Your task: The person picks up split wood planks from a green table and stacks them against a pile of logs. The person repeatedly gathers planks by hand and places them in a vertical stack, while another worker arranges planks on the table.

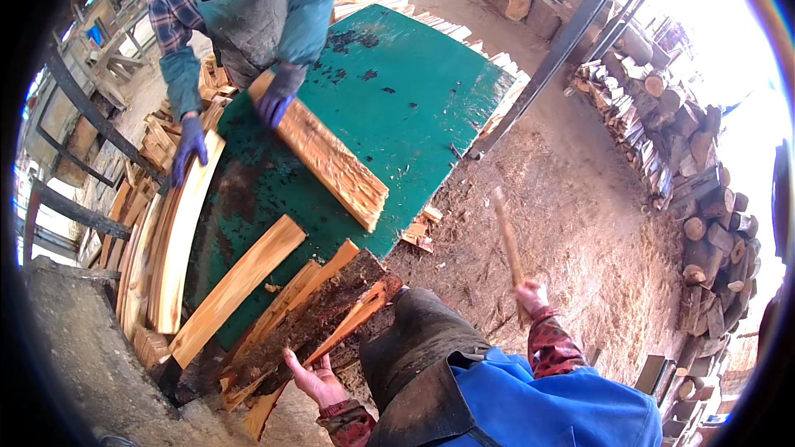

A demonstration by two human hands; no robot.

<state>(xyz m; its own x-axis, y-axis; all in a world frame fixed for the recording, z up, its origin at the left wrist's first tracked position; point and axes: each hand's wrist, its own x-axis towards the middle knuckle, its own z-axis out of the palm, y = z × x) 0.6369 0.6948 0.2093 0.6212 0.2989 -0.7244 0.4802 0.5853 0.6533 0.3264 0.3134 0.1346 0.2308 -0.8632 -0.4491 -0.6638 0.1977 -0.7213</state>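
My left hand (319, 382) grips the near edge of a split piece of wood with dark bark (313, 327); the thumb lies over the bark, and some fingers are hidden beneath. To my right, well apart from the wood, my right hand (534, 298) is closed round the lower end of a pale wooden stick (508, 236) that points up and away. More pale split planks (240, 291) lie beside the barked piece, resting against the green table (431, 74).
Across the table, a co-worker's gloved hands (277, 99) hold a rough board (335, 157) and touch upright pale slabs (186, 232). A dark metal post (555, 54) rises at the table's right corner. Stacked logs (704, 232) line the right side. Wood debris covers the ground (580, 223).
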